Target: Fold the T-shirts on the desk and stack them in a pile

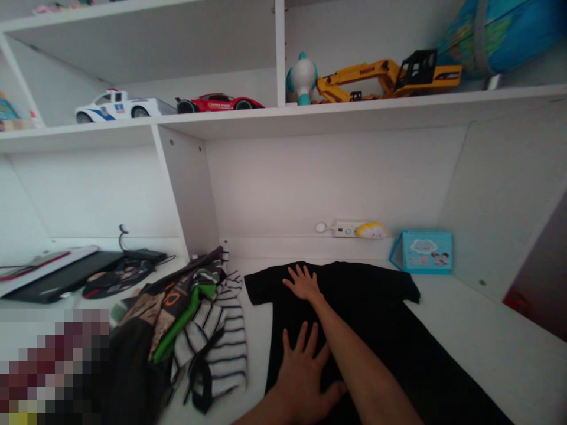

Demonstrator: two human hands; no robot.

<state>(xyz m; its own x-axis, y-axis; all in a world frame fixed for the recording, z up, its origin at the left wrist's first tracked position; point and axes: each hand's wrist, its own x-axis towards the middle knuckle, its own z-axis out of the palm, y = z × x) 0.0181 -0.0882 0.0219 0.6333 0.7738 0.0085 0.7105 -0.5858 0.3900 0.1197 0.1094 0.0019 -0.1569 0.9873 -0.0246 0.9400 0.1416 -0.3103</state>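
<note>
A black short-sleeved T-shirt (363, 313) lies spread on the white desk, its collar end toward the back wall and its lower part running out of view. My left hand (305, 369) rests palm down on the shirt's left side, fingers spread. Farther up, my right hand (303, 283) lies flat near the left shoulder, fingers also apart; its forearm crosses over the shirt to the right of my left hand. Neither hand grips anything. Beside the shirt on the left is a heap of clothes with a striped garment (228, 342) and a dark garment with green trim (177, 313).
A blue desk calendar (427, 251) stands at the back right, near a power strip (348, 229) on the wall. Laptop-like flat items (66, 274) lie far left. The shelf above holds a white toy car (121, 107), red toy car (219, 103), yellow toy excavator (390, 77) and globe (509, 35).
</note>
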